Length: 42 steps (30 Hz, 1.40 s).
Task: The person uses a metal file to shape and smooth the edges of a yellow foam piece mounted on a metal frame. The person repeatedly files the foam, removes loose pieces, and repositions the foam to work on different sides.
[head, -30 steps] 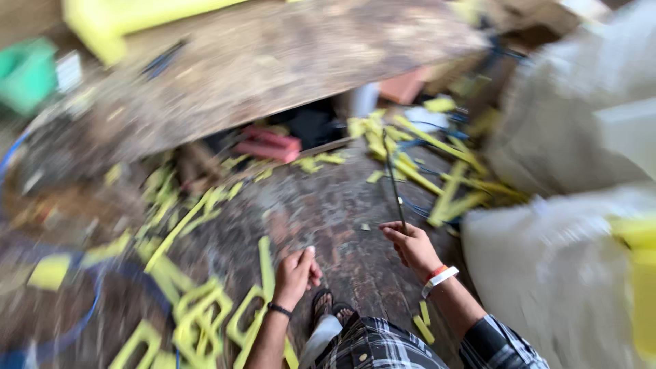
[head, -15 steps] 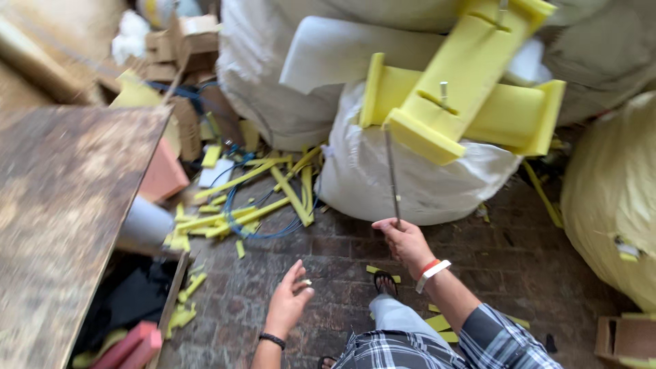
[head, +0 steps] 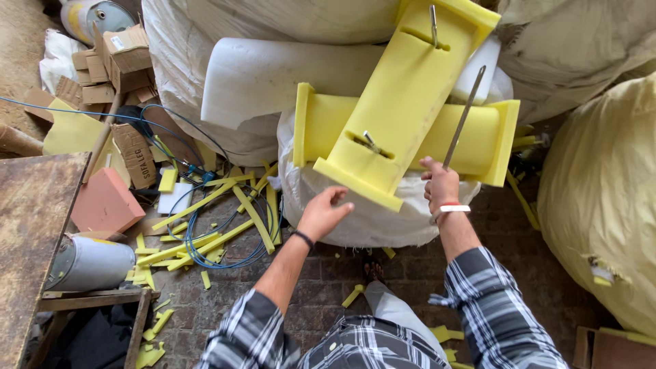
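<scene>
I've got the right hand [head: 441, 184] clenched round the lower end of a thin metal rod [head: 463, 117], its long axis running up and slightly right, tip pointing far. The left hand [head: 322, 213] is loose-fingered, reaching at the near edge of the yellow foam piece [head: 403, 96]. That foam slab lies on a white sack [head: 369, 219], long axis slanting from near-left to far-right.

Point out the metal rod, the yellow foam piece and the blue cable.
metal rod [head: 463, 117], head view, middle of its shaft above the right hand.
yellow foam piece [head: 403, 96], head view, flat top face.
blue cable [head: 205, 254], head view, loop on the brick floor.
</scene>
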Each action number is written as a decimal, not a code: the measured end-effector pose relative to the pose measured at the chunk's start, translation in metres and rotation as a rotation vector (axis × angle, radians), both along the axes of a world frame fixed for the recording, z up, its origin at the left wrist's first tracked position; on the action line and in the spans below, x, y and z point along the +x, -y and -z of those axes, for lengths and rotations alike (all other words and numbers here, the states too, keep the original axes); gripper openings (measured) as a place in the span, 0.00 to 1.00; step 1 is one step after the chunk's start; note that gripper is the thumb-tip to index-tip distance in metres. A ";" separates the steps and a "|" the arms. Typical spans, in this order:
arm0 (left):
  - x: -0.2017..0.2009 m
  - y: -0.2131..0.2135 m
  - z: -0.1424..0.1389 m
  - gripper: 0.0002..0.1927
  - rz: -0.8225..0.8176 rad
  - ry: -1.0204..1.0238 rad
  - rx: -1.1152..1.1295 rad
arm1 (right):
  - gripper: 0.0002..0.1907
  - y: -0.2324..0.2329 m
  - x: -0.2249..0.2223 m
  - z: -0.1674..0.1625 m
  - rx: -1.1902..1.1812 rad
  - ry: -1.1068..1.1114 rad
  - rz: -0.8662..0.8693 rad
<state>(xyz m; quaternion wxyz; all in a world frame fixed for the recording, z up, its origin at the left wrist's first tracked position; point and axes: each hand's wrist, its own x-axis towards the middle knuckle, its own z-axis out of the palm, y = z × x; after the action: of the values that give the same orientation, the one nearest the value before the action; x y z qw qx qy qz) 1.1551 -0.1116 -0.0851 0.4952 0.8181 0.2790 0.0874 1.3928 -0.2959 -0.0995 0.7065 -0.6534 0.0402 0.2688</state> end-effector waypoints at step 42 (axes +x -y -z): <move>-0.153 -0.117 -0.112 0.56 -0.512 -0.157 0.182 | 0.22 -0.209 -0.131 -0.067 0.330 0.067 -0.529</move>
<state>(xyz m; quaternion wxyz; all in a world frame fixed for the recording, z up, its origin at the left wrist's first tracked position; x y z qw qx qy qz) 1.0020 0.0054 0.0264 0.3585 0.7662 0.5051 0.1709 1.2620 -0.0871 -0.0322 0.7095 -0.5264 -0.1987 0.4243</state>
